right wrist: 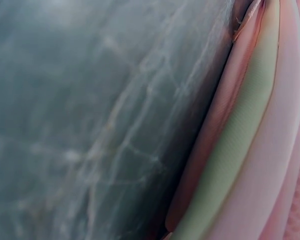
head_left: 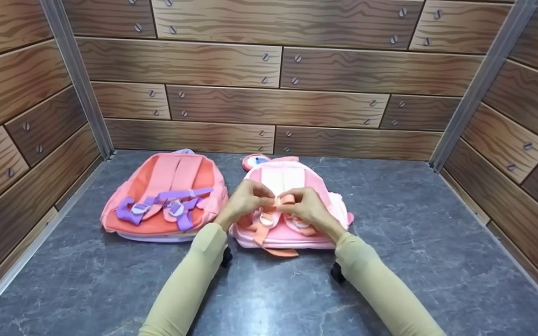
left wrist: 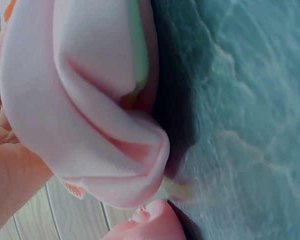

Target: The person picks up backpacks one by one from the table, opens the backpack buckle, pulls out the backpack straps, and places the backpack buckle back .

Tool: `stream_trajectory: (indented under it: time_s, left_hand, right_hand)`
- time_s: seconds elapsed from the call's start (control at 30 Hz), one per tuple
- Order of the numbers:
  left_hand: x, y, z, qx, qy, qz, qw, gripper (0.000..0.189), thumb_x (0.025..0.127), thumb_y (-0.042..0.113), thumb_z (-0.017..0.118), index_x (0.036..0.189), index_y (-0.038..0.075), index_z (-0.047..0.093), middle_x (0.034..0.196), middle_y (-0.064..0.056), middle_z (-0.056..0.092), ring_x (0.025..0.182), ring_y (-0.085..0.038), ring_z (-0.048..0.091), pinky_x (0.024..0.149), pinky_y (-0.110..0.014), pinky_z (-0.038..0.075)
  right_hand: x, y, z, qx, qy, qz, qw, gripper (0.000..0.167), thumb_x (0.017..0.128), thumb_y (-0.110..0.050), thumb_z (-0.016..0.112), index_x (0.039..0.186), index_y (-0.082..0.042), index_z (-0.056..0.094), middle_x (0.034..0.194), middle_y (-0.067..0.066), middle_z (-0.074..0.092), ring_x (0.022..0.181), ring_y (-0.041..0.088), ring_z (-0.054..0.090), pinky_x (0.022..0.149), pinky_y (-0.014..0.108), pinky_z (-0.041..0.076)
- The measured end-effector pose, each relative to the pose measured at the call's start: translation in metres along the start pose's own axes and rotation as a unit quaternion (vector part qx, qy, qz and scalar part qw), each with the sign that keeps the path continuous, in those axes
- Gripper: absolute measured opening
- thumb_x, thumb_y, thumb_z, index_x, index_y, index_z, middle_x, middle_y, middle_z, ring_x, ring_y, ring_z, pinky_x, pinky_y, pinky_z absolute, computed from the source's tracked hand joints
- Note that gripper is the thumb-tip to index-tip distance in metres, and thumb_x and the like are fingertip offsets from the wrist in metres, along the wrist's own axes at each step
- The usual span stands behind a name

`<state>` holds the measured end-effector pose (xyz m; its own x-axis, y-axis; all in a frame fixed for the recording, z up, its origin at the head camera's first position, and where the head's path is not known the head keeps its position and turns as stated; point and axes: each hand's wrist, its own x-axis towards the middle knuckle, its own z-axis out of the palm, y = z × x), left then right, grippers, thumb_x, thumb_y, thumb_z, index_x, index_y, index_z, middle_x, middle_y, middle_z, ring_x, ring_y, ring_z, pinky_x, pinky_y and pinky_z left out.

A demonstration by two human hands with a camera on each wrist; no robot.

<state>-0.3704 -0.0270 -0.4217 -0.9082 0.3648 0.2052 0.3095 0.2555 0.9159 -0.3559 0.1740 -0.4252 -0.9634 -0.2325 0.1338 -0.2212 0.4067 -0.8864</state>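
A light pink backpack (head_left: 315,179) lies on the grey tabletop, its shoulder straps facing up. Over its middle, my left hand (head_left: 245,200) and right hand (head_left: 310,207) meet and pinch an orange webbing strap (head_left: 287,199) between thumbs and fingers. More orange webbing and a pale buckle (head_left: 266,218) lie just below them. In the left wrist view, part of my left hand (left wrist: 15,175) shows behind the pink fabric (left wrist: 100,100). The right wrist view has the bag's pink and green side panels (right wrist: 235,135), with the fingers out of sight.
To the left lies a coral and pink backpack (head_left: 157,163) with purple webbing (head_left: 185,193). A round pink trim piece with a blue and white centre (head_left: 256,161) sits behind the light pink bag. Wood-patterned walls (head_left: 269,107) enclose the marbled tabletop (head_left: 414,233).
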Motion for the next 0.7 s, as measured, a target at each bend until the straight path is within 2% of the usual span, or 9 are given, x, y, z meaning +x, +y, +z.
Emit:
stream_trajectory:
  time_s: [0.07,0.17,0.27,0.3,0.53,0.7]
  left_hand:
    - [-0.0025,0.0040,0.0000,-0.002,-0.004,0.001,1.0000,0.011,0.084,-0.001,0.071,0.094,-0.005,0.074,0.088,-0.018,0.073,0.072,-0.011,0.061,0.069,-0.025,0.052]
    - [-0.0034,0.0039,-0.0012,-0.008,-0.008,0.000,0.9999,0.012,0.084,0.000,0.071,0.095,-0.005,0.074,0.089,-0.019,0.073,0.072,-0.011,0.061,0.068,-0.025,0.051]
    - [-0.0044,0.0047,-0.0037,-0.006,-0.013,-0.003,0.9999,0.012,0.084,0.001,0.071,0.095,-0.005,0.073,0.087,-0.015,0.072,0.071,-0.010,0.060,0.066,-0.024,0.050]
    - [-0.0025,0.0010,-0.0047,-0.008,-0.010,-0.005,0.9999,0.012,0.084,0.002,0.072,0.094,-0.004,0.074,0.086,-0.012,0.072,0.071,-0.010,0.060,0.064,-0.022,0.049]
    - [-0.0045,0.0032,-0.0093,0.005,0.001,-0.031,0.9995,0.009,0.084,0.002,0.073,0.093,0.000,0.075,0.086,-0.008,0.073,0.075,-0.012,0.061,0.069,-0.024,0.050]
    - [-0.0020,0.0023,-0.0053,0.008,-0.004,-0.016,0.9998,0.011,0.084,0.002,0.072,0.094,-0.002,0.074,0.086,-0.009,0.073,0.073,-0.010,0.060,0.067,-0.021,0.049]
  right_hand:
    - [-0.0026,-0.0047,-0.0005,-0.002,-0.001,-0.003,1.0000,0.025,0.077,-0.012,0.083,0.100,-0.006,0.076,0.079,-0.002,0.069,0.064,0.006,0.056,0.054,0.017,0.043]
    - [-0.0026,-0.0050,-0.0004,-0.003,0.001,-0.001,1.0000,0.025,0.076,-0.012,0.083,0.100,-0.006,0.075,0.077,-0.002,0.068,0.063,0.006,0.055,0.053,0.017,0.043]
    - [-0.0028,-0.0050,0.0000,-0.008,0.003,0.006,0.9999,0.023,0.076,-0.014,0.084,0.098,-0.008,0.076,0.076,-0.003,0.066,0.060,0.006,0.054,0.051,0.017,0.042]
    - [-0.0005,-0.0006,0.0004,-0.010,0.005,0.006,0.9999,0.023,0.076,-0.016,0.084,0.097,-0.011,0.076,0.076,-0.004,0.066,0.060,0.006,0.054,0.051,0.017,0.042]
    - [-0.0012,-0.0007,0.0003,-0.008,0.006,0.007,0.9999,0.025,0.077,-0.017,0.084,0.099,-0.011,0.075,0.078,-0.003,0.066,0.060,0.006,0.054,0.052,0.018,0.043]
    - [-0.0016,-0.0013,0.0002,-0.006,0.004,0.005,1.0000,0.027,0.076,-0.018,0.084,0.100,-0.011,0.076,0.079,-0.002,0.067,0.061,0.006,0.055,0.053,0.018,0.044]
